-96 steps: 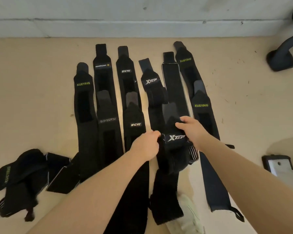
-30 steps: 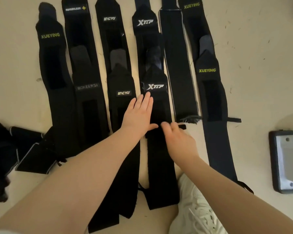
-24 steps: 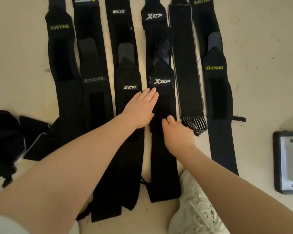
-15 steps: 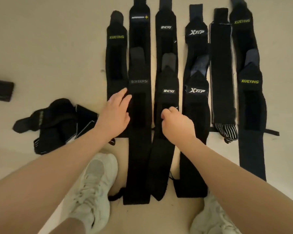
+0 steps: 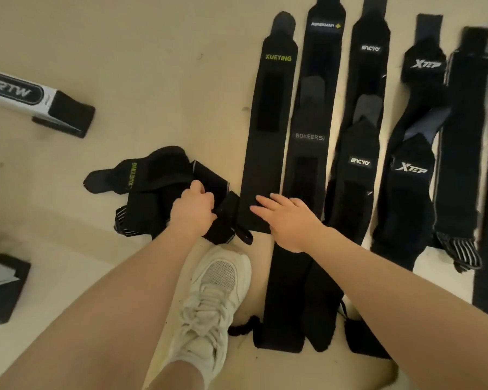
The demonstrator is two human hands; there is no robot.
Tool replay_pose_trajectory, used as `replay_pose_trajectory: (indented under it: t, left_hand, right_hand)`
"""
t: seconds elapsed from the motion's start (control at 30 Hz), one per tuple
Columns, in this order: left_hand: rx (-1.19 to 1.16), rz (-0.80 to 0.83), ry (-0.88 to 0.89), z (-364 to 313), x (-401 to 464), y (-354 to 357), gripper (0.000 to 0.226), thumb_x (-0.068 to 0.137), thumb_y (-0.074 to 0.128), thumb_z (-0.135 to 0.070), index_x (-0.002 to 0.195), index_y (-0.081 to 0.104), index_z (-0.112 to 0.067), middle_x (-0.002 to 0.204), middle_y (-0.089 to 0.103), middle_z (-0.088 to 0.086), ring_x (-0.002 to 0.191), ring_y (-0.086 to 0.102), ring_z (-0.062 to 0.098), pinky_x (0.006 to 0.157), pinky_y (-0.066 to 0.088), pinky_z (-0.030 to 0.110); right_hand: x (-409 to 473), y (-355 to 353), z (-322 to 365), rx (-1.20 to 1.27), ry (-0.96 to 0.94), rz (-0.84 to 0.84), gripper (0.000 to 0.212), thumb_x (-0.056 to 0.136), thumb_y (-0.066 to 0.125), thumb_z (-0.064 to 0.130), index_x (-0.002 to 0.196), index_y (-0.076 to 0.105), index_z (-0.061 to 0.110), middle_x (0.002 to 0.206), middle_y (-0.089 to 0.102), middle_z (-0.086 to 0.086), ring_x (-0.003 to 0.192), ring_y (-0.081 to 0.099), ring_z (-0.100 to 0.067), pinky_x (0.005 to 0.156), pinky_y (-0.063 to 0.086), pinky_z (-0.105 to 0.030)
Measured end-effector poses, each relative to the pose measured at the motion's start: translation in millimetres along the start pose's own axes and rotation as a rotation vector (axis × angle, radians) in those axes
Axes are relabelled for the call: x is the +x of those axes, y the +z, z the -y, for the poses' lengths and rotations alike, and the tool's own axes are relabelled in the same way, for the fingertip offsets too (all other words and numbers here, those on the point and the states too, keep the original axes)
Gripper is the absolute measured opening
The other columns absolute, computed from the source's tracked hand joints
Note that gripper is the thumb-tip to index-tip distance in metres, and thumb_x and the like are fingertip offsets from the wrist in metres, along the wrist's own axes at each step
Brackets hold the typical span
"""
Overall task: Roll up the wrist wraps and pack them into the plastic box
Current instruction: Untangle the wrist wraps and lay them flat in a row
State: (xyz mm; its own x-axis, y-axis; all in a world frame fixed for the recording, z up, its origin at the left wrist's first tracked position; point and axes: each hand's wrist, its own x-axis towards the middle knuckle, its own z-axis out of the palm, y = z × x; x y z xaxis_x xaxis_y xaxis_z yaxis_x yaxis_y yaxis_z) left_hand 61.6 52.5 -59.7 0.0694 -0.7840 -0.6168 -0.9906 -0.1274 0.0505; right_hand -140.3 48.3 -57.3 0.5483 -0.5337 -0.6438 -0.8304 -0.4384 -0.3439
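Several black wrist wraps lie flat side by side on the beige floor: a XUEYING wrap (image 5: 269,130), a BOKEERSI wrap (image 5: 307,153), an IIICYO wrap (image 5: 359,164) and an XTEP wrap (image 5: 410,175). To their left sits a crumpled pile of wraps (image 5: 152,192). My left hand (image 5: 193,211) has its fingers curled round a wrap at the pile's right edge. My right hand (image 5: 286,218) rests with straight fingers on the near end of the XUEYING and BOKEERSI wraps. No plastic box is in view.
My white sneaker (image 5: 212,299) stands just below the hands. A white and black equipment bar (image 5: 34,99) lies at the far left. A dark box with white contents (image 5: 0,285) sits at the left edge. More wraps run off the right edge.
The view has swung left. My left hand moved left from the flat wraps onto the crumpled pile and curled round a wrap. My right hand moved left from the IIICYO wrap and straightened its fingers.
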Motion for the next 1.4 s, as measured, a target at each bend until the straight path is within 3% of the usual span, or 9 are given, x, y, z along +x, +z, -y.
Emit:
replay_pose_trajectory:
  t: [0.2,0.33,0.43,0.57,0.7,0.83,1.03,1.23,1.4]
  left_hand:
    - [-0.631,-0.179,-0.182,16,-10,-20,0.007,0.097,0.050,-0.020,0.094,0.045,-0.015,0.088,0.055,0.003,0.079,0.054,0.017,0.064,0.040,0.024]
    - [-1.116,-0.399,-0.303,9,-16,-56,0.017,0.097,0.049,-0.024,0.112,0.046,-0.015,0.101,0.058,0.002,0.093,0.056,0.016,0.081,0.047,0.031]
    - [-1.355,-0.249,-0.142,-20,-24,-86,0.027,0.096,0.051,-0.028,0.122,0.047,-0.018,0.109,0.062,0.001,0.100,0.061,0.013,0.087,0.052,0.032]
    - [-1.251,-0.223,0.026,-55,-42,-125,0.017,0.096,0.051,-0.032,0.112,0.050,-0.026,0.108,0.065,0.003,0.097,0.064,0.017,0.087,0.053,0.037]
    - [-0.896,-0.272,0.220,-86,-87,-169,0.013,0.096,0.050,-0.029,0.109,0.051,-0.025,0.087,0.057,-0.012,0.084,0.054,0.001,0.072,0.042,0.014]
    - [-1.041,-0.203,0.336,-108,-142,-205,0.013,0.098,0.045,-0.034,0.103,0.056,-0.028,0.098,0.065,-0.008,0.090,0.061,0.006,0.077,0.049,0.021]
    - [-0.954,0.402,0.441,-125,-210,-218,0.042,0.092,0.037,-0.059,0.111,0.060,-0.030,0.114,0.067,-0.009,0.109,0.060,0.010,0.105,0.039,0.036]
    - [-0.695,0.244,0.574,-171,-264,-191,0.026,0.097,0.050,-0.031,0.121,0.055,-0.025,0.111,0.063,-0.011,0.104,0.059,0.008,0.098,0.045,0.031]
    - [-0.485,0.322,0.575,-194,-276,-174,0.036,0.095,0.052,-0.031,0.130,0.048,-0.022,0.125,0.056,-0.006,0.113,0.053,0.012,0.099,0.043,0.032]
  right_hand:
    - [10,14,14,-0.069,0.140,-0.046,0.060,0.097,0.044,0.018,0.150,0.015,0.022,0.160,0.001,0.000,0.147,0.001,-0.025,0.117,0.008,-0.044]
    - [14,4,21,-0.008,0.170,0.025,0.050,0.100,0.040,0.024,0.148,0.025,0.021,0.159,0.008,-0.002,0.146,0.005,-0.026,0.116,0.009,-0.046]
    - [1,-26,25,0.687,0.228,-0.076,0.041,0.101,0.035,0.034,0.138,0.045,0.019,0.148,0.037,-0.003,0.139,0.028,-0.020,0.114,0.020,-0.040]
    - [-26,-74,25,1.616,0.309,-0.303,0.050,0.098,0.030,0.051,0.139,0.042,0.024,0.135,0.048,0.007,0.130,0.040,-0.014,0.109,0.026,-0.034]
    - [-90,-109,26,1.614,0.160,-0.427,0.056,0.089,0.055,0.048,0.136,0.046,0.019,0.134,0.055,0.003,0.126,0.050,-0.016,0.105,0.038,-0.035]
    - [-155,-148,41,1.760,0.009,-0.494,0.023,0.097,0.049,0.017,0.119,0.056,0.012,0.118,0.065,-0.010,0.108,0.064,-0.023,0.090,0.053,-0.038]
    - [-256,-180,33,2.233,-0.040,-0.696,0.032,0.099,0.044,0.024,0.127,0.052,0.011,0.117,0.066,-0.015,0.102,0.067,-0.029,0.090,0.053,-0.044]
    - [-322,-139,-6,2.291,0.246,-1.060,0.051,0.095,0.055,0.018,0.143,0.038,0.018,0.120,0.065,-0.011,0.098,0.069,-0.025,0.070,0.058,-0.035]
    - [-363,-127,-11,2.079,0.112,-1.126,0.023,0.100,0.041,0.011,0.112,0.056,0.023,0.112,0.065,-0.001,0.104,0.062,-0.019,0.088,0.052,-0.035]
